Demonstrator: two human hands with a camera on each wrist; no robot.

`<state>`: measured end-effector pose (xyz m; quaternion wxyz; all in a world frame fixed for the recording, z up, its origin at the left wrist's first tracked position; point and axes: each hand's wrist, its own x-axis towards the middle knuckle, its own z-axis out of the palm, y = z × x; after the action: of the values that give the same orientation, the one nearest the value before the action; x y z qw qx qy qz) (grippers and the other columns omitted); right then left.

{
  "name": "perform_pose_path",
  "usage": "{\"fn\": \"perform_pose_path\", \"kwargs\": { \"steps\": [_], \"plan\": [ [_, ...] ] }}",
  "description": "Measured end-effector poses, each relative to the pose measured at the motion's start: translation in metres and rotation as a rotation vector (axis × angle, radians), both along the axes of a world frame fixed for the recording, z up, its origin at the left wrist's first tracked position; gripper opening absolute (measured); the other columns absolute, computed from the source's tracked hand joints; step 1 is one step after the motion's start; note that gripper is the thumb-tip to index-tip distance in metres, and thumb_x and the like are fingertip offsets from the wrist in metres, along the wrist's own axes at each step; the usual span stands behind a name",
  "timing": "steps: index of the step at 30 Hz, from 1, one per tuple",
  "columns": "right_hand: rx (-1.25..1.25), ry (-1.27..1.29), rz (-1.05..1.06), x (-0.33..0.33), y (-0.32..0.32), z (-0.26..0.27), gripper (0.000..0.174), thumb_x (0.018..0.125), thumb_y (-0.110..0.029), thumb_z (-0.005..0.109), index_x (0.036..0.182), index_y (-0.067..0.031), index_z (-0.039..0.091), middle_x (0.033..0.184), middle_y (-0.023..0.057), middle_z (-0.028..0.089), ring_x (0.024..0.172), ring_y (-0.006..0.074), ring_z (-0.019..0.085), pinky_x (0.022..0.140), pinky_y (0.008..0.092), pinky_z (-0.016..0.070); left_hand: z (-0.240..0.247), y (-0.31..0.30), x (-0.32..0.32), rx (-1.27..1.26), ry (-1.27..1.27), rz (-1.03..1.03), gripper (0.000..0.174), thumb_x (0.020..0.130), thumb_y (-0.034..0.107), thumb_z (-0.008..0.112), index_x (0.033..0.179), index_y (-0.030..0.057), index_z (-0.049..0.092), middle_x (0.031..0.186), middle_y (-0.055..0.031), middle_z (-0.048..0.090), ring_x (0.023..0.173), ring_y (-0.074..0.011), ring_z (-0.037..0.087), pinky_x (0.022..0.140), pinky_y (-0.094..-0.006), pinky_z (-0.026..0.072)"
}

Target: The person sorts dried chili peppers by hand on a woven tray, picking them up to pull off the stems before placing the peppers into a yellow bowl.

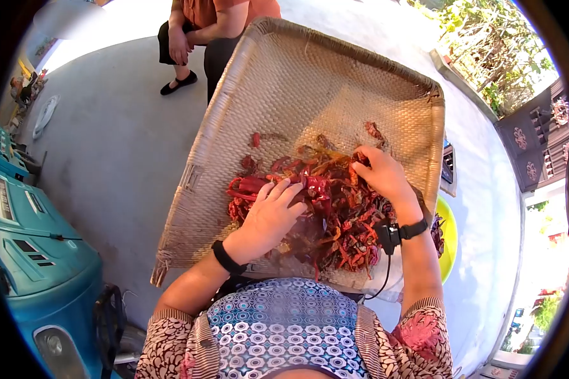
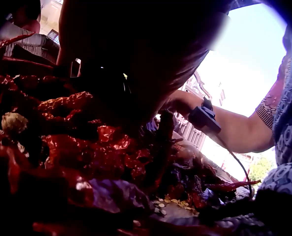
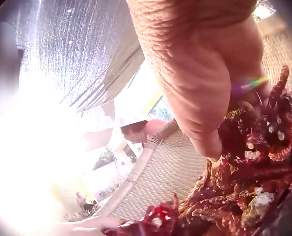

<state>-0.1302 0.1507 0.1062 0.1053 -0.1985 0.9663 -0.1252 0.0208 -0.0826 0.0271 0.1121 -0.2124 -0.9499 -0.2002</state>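
Dried red chili peppers [image 1: 354,237] lie heaped in the lower half of a woven tray [image 1: 284,76]. My left hand [image 1: 269,218] rests on the left side of the heap, fingers spread and fairly straight over some glossy red peppers [image 1: 251,185]. On the right, my right hand [image 1: 385,180] has its thumb and fingers curled round dried chili peppers at the top of the pile. The right wrist view shows the thumb [image 3: 207,140] pressed down against them. In the left wrist view the left hand is a dark shape above wrinkled peppers [image 2: 67,103], with loose pale seeds [image 2: 173,202] below.
The tray's raised rim [image 1: 354,50] curves round the far side. A yellow basin [image 1: 447,237] with more peppers stands at the right. Beyond the tray sits another person [image 1: 224,22]. A teal vehicle [image 1: 41,252] is at the left. A cable [image 1: 382,287] hangs from the right wrist.
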Motion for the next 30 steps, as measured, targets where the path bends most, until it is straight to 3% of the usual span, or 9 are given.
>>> {"fn": "perform_pose_path", "kwargs": {
  "steps": [5, 8, 12, 13, 16, 21, 24, 29, 30],
  "plan": [
    [-0.297, -0.147, 0.135, 0.057, 0.019, 0.004, 0.033, 0.090, -0.029, 0.061, 0.117, -0.0115, 0.059, 0.109, 0.0125, 0.064, 0.100, 0.0339, 0.061, 0.087, 0.0426, 0.0476, 0.005, -0.006, -0.002, 0.191, 0.066, 0.018, 0.036, 0.077, 0.005, 0.071, 0.111, 0.0134, 0.064, 0.134, -0.0093, 0.052, 0.124, -0.0322, 0.047, 0.103, -0.0471, 0.0390],
    [-0.280, -0.223, 0.222, 0.088, 0.021, 0.003, 0.031, 0.089, -0.030, 0.063, 0.114, -0.0119, 0.062, 0.111, 0.0110, 0.063, 0.097, 0.0317, 0.062, 0.086, 0.0423, 0.0472, 0.006, -0.012, -0.003, 0.220, 0.113, 0.024, 0.033, 0.077, 0.002, 0.068, 0.109, 0.0121, 0.065, 0.129, -0.0086, 0.055, 0.120, -0.0316, 0.050, 0.099, -0.0447, 0.0430],
    [-0.203, 0.364, 0.289, 0.100, 0.012, -0.002, 0.033, 0.085, -0.032, 0.069, 0.111, -0.0120, 0.066, 0.102, 0.0079, 0.062, 0.086, 0.0266, 0.061, 0.081, 0.0402, 0.0479, 0.023, -0.012, -0.001, 0.249, 0.142, 0.016, 0.041, 0.077, -0.006, 0.065, 0.114, 0.0119, 0.064, 0.120, -0.0088, 0.061, 0.108, -0.0298, 0.058, 0.092, -0.0392, 0.0490],
    [-0.304, 0.360, 0.157, 0.102, 0.006, -0.017, 0.032, 0.082, -0.032, 0.072, 0.103, -0.0100, 0.067, 0.096, 0.0082, 0.061, 0.086, 0.0287, 0.061, 0.076, 0.0408, 0.0487, 0.025, -0.010, 0.000, 0.283, 0.148, 0.026, 0.045, 0.077, -0.007, 0.065, 0.118, 0.0119, 0.062, 0.119, -0.0093, 0.061, 0.106, -0.0301, 0.059, 0.091, -0.0390, 0.0498],
    [-0.104, 0.260, 0.067, 0.102, -0.008, -0.037, 0.029, 0.080, -0.032, 0.074, 0.095, -0.0085, 0.065, 0.093, 0.0088, 0.060, 0.087, 0.0304, 0.061, 0.072, 0.0425, 0.0496, 0.032, 0.003, -0.003, 0.392, 0.152, 0.052, 0.057, 0.077, -0.006, 0.067, 0.130, 0.0117, 0.056, 0.116, -0.0109, 0.063, 0.102, -0.0308, 0.062, 0.088, -0.0388, 0.0516],
    [-0.511, 0.257, -0.007, 0.106, -0.021, -0.051, 0.025, 0.077, -0.022, 0.076, 0.092, -0.0081, 0.062, 0.089, 0.0083, 0.062, 0.086, 0.0313, 0.061, 0.072, 0.0436, 0.0493, 0.037, 0.012, 0.000, 0.500, 0.062, 0.091, 0.063, 0.077, -0.003, 0.071, 0.135, 0.0111, 0.052, 0.113, -0.0121, 0.063, 0.103, -0.0311, 0.062, 0.089, -0.0386, 0.0519],
    [-0.471, 0.421, 0.135, 0.110, -0.021, -0.036, 0.023, 0.077, -0.018, 0.075, 0.093, -0.0082, 0.062, 0.090, 0.0068, 0.063, 0.083, 0.0309, 0.061, 0.075, 0.0425, 0.0482, 0.043, 0.014, 0.001, 0.456, 0.055, -0.026, 0.061, 0.077, -0.001, 0.072, 0.134, 0.0110, 0.054, 0.111, -0.0116, 0.063, 0.101, -0.0300, 0.063, 0.088, -0.0375, 0.0523],
    [-0.675, 0.218, 0.027, 0.126, -0.025, -0.034, 0.026, 0.080, -0.017, 0.073, 0.102, -0.0082, 0.064, 0.093, 0.0088, 0.069, 0.086, 0.0297, 0.065, 0.075, 0.0392, 0.0509, 0.037, 0.017, 0.003, 0.575, -0.008, -0.004, 0.026, 0.079, -0.004, 0.070, 0.103, 0.0043, 0.064, 0.098, -0.0092, 0.064, 0.089, -0.0252, 0.064, 0.077, -0.0349, 0.0525],
    [-0.664, 0.151, 0.009, 0.129, -0.022, -0.034, 0.025, 0.081, -0.016, 0.072, 0.103, -0.0077, 0.064, 0.092, 0.0098, 0.069, 0.085, 0.0302, 0.065, 0.073, 0.0388, 0.0514, 0.041, 0.016, 0.003, 0.625, -0.061, 0.022, 0.026, 0.079, -0.004, 0.070, 0.103, 0.0044, 0.064, 0.099, -0.0089, 0.065, 0.089, -0.0236, 0.064, 0.078, -0.0339, 0.0522]
  ]
}}
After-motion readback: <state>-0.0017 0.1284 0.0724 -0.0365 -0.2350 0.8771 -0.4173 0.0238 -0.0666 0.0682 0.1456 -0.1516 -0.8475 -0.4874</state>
